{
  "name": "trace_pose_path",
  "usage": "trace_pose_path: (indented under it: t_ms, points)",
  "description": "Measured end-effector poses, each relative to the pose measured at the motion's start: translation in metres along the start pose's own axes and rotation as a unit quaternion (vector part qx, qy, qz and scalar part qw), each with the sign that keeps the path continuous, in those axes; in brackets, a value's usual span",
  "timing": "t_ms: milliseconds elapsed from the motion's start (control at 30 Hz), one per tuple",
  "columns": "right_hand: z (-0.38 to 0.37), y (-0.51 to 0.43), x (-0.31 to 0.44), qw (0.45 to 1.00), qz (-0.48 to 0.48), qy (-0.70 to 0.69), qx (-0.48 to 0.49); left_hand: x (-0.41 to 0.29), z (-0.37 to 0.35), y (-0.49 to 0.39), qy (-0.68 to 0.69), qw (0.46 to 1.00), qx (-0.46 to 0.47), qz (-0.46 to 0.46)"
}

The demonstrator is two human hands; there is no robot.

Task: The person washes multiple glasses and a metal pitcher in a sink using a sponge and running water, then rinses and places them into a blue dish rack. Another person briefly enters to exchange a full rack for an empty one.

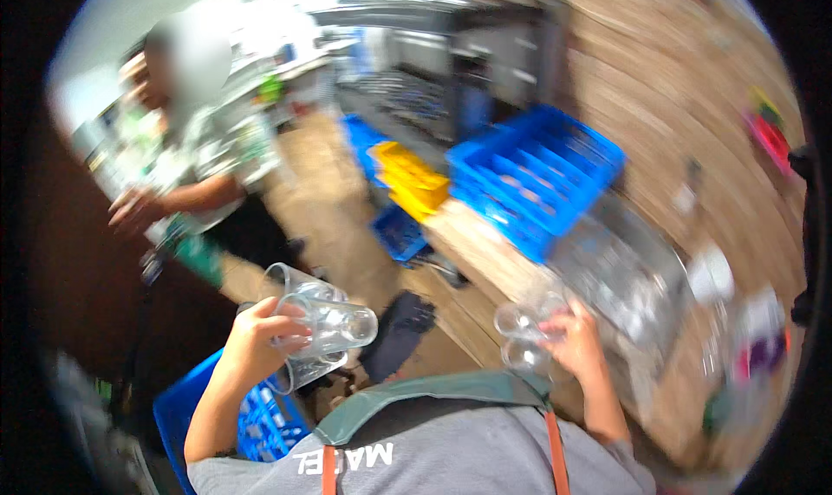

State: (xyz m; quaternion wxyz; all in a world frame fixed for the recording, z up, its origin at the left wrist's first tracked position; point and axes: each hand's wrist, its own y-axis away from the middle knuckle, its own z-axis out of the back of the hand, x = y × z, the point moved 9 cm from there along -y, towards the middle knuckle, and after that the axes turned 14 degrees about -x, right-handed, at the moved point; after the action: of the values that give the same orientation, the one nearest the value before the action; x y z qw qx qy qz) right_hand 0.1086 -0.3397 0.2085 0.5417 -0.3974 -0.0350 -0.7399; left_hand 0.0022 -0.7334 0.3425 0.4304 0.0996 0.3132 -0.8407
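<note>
My left hand grips clear drinking glasses, held on their sides in a bunch with the fingers at their wide ends. Over by the wooden counter edge, my right hand has its fingers on a cluster of smaller-looking clear glasses; blur hides whether they hang free or touch the counter. Below my left forearm is a blue plastic crate, partly covered by my arm. To the right of my right hand lies a metal sink basin, its contents too blurred to name.
A blue divided glass rack sits on the wooden counter behind the sink. Beside it are a yellow crate and a lower blue crate. A person stands at the left. A white cup is right of the sink.
</note>
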Motion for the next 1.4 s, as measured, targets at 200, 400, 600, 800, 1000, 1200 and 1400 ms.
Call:
trace_pose_path:
  t_ms: [200, 400, 600, 800, 1000, 1200, 1400]
  points:
    - [0.156, 0.062, -0.127, 0.984, -0.131, 0.099, -0.075, -0.132, -0.157, -0.059, 0.086, 0.988, 0.107, -0.072]
    - [0.296, 0.168, -0.238, 0.916, -0.302, 0.213, -0.154, -0.339, -0.325, -0.078, 0.189, 0.87, 0.231, -0.392]
    - [0.358, 0.214, -0.323, 0.889, -0.335, 0.275, -0.146, -0.499, -0.495, -0.054, 0.29, 0.721, 0.34, -0.53]
    - [0.365, 0.214, -0.386, 0.874, -0.34, 0.319, -0.136, -0.623, -0.614, -0.043, 0.26, 0.675, 0.38, -0.577]
    - [0.358, 0.198, -0.426, 0.852, -0.381, 0.335, -0.126, -0.673, -0.693, -0.056, 0.217, 0.651, 0.382, -0.619]
    - [0.354, 0.192, -0.443, 0.853, -0.404, 0.309, -0.116, -0.699, -0.712, -0.069, 0.195, 0.66, 0.355, -0.633]
    - [0.362, 0.18, -0.426, 0.825, -0.463, 0.317, -0.066, -0.696, -0.744, -0.072, 0.159, 0.664, 0.374, -0.627]
